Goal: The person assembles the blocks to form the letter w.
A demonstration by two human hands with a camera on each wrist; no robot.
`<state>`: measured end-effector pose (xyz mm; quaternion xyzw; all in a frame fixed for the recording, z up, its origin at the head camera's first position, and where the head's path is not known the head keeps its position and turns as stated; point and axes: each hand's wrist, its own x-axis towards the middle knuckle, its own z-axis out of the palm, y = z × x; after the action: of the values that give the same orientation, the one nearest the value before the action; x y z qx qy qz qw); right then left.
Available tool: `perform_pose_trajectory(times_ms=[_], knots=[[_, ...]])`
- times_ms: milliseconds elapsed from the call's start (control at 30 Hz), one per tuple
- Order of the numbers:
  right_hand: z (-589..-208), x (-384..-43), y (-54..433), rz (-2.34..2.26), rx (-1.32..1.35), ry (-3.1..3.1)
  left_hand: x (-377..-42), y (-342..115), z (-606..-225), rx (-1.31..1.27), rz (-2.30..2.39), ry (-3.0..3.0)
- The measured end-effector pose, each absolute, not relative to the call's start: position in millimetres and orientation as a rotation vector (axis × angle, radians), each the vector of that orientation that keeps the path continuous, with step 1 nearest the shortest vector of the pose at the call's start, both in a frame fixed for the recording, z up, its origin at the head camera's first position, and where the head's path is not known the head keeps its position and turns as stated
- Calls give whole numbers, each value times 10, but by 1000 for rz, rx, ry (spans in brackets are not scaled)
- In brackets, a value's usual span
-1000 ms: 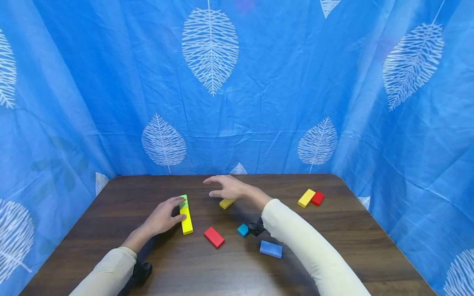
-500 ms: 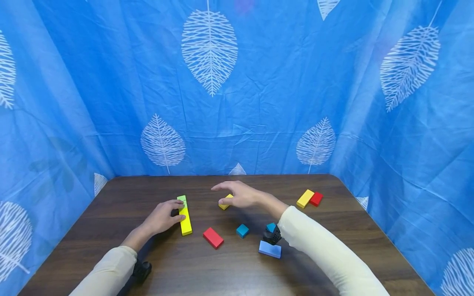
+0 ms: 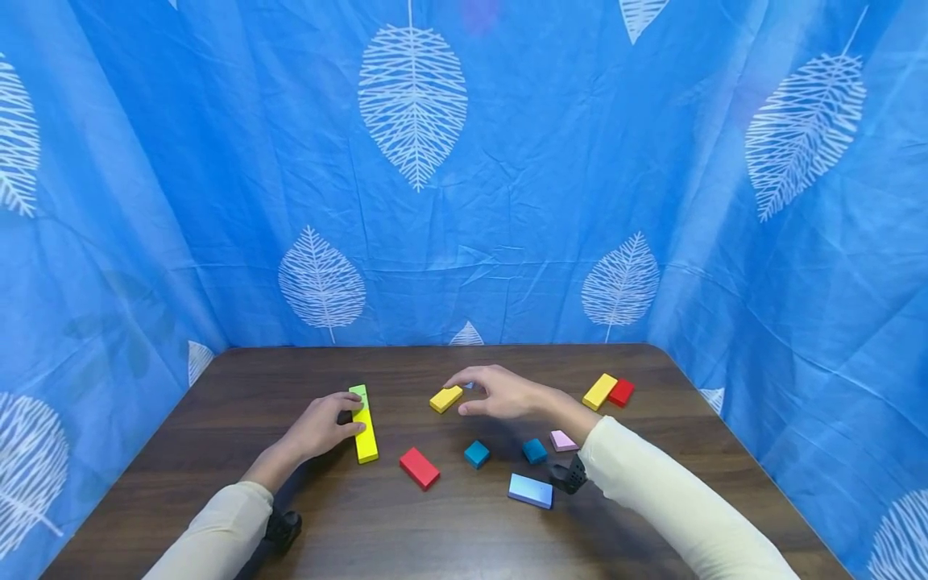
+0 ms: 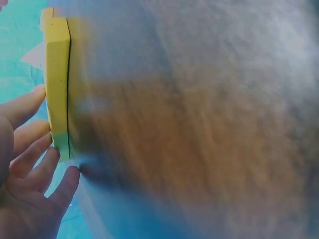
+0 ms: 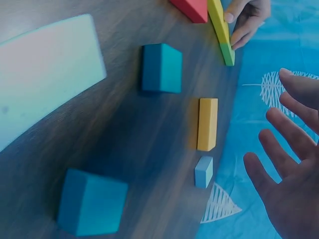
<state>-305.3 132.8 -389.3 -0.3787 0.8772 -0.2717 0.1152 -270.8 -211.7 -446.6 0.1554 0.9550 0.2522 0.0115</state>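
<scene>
On the left of the table, a straight yellow row [image 3: 366,439] has a light green block [image 3: 358,391] at its far end. My left hand [image 3: 324,424] rests against the row, thumb on the yellow part and fingertips near the green end; the left wrist view shows them along one long side of the yellow row [image 4: 58,79]. My right hand [image 3: 503,392] hovers just right of a yellow block [image 3: 445,399], fingers spread and holding nothing. In the right wrist view a small light blue block [image 5: 204,172] lies beside that yellow block [image 5: 207,124], partly hidden by the hand in the head view.
A red block [image 3: 419,468], two teal blocks, one [image 3: 477,453] left of the other [image 3: 535,450], a blue block [image 3: 530,490] and a pink block [image 3: 563,441] lie nearer me. Farther right, a yellow block [image 3: 599,390] touches a red one [image 3: 621,392]. Blue curtain [image 3: 464,201] surrounds the table.
My right hand has moved right, away from the yellow row, uncovering the middle yellow block, a second teal block and the pink block. My left hand stays at the row.
</scene>
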Motion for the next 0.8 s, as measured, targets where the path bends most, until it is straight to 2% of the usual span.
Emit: perform_pose_trajectory(times_ms=[333,800], knots=[[-3956,-2910,1532,-737,-1114,2518,-2711,-2110,-4456,468,818,2973],[-4250,-2824,1593,-718,-1078,2409,-2723,-2133,-4475,457,816,2979]])
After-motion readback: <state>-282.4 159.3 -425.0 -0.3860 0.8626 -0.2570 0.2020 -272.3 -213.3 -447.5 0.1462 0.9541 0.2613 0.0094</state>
